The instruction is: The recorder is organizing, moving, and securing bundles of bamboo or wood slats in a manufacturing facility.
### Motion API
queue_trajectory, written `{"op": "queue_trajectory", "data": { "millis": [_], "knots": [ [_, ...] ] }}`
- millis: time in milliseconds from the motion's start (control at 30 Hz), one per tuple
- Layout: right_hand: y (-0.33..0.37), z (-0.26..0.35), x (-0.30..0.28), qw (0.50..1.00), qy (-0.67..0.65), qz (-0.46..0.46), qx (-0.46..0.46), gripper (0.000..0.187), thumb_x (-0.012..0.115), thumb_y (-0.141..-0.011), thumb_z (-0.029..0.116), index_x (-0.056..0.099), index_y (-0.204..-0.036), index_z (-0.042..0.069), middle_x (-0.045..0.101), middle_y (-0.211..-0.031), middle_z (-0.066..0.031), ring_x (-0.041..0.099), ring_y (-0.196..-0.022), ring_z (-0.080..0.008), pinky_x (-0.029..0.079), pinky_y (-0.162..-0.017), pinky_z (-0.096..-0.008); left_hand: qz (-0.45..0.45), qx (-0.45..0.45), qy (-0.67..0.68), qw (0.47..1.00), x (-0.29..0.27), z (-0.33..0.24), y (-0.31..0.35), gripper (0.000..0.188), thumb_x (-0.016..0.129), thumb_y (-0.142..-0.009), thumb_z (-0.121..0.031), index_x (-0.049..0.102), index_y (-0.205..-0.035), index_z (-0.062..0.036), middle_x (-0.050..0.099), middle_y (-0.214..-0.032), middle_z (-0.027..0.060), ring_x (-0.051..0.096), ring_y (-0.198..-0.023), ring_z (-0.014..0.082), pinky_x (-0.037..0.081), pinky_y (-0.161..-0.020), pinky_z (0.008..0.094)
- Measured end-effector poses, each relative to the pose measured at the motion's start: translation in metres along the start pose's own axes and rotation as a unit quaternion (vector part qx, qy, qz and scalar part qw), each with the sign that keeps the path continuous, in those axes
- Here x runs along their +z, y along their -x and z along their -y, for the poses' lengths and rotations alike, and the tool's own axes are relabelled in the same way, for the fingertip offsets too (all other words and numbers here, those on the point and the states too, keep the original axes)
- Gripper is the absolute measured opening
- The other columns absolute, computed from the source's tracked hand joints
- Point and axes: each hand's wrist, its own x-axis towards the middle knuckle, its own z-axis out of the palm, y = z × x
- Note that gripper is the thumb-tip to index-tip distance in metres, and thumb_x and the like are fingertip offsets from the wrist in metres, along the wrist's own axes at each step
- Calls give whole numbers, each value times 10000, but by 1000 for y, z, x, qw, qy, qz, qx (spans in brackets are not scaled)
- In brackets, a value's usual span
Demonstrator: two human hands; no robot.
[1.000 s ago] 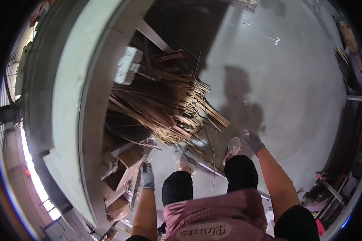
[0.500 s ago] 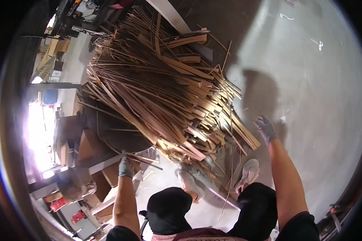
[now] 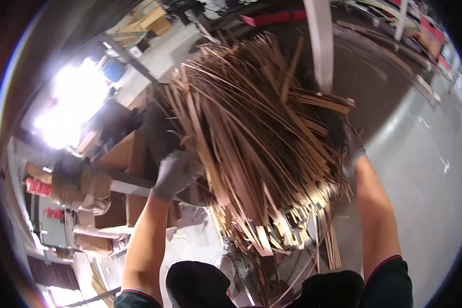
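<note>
A big heap of long, thin wooden strips (image 3: pixel 251 128) lies before me, brown along its length, with pale ends fanned toward my feet. My left hand (image 3: pixel 178 173), in a grey glove, is at the heap's left edge. It is smeared by motion, and its fingers cannot be made out. On the far side of the heap's right edge, my right hand (image 3: pixel 353 145), also grey-gloved, is close beside the strip ends. Its fingers look stretched and apart, though slightly blurred, and nothing shows in its grasp.
A pale post (image 3: pixel 319 46) stands behind the heap at the right. Cardboard boxes (image 3: pixel 119 154) and a wrapped bundle (image 3: pixel 82 187) are at the left. Thin strips reach down between my black-clad knees (image 3: pixel 197 282). Grey floor (image 3: pixel 421 169) spreads out to the right.
My view has tilted up and turned. My left hand has come away from the loose strips below and up to the heap's left edge; my right hand has moved from over the floor to its right side.
</note>
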Motion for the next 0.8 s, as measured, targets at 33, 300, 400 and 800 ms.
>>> {"op": "queue_trajectory", "data": {
  "millis": [33, 300, 400, 800],
  "knots": [
    [-11, 4, 11, 997, 67, -3, -39, 486, 586, -865, 338, 541, -1255, 50, 564, -1242, -115, 510, -1143, -220, 367, -967, -309, 103, 72, 30, 992, 1, 18, -3, 215, 554, -858, -240, 658, -969, -88, 641, -860, 145, 606, -826, 334, 481, -732, 414],
    [-22, 5, 22, 847, 505, -59, -154, 332, 524, -835, 328, 652, -1038, 99, 608, -1045, -219, 571, -981, -398, 459, -826, -444, -39, -308, -108, 944, 11, 123, 29, 297, 554, -841, -290, 663, -954, -38, 644, -816, 164, 616, -790, 336, 507, -746, 409],
    [20, 18, 61, 840, 523, -98, -105, 314, 512, -844, 335, 649, -972, 83, 626, -986, -210, 580, -949, -403, 457, -813, -457, 80, -580, 198, 786, 22, 126, 25, 177, 596, -838, -216, 649, -942, -83, 643, -824, 116, 613, -707, 328, 507, -616, 475],
    [173, 240, 81, 844, 447, -142, -259, 308, 476, -899, 312, 591, -794, 45, 619, -778, -178, 595, -763, -386, 470, -693, -471, 109, -424, 595, 674, 0, -148, -14, 181, 539, -904, -256, 574, -895, -79, 617, -765, 117, 580, -629, 201, 470, -499, 340]
  ]
}}
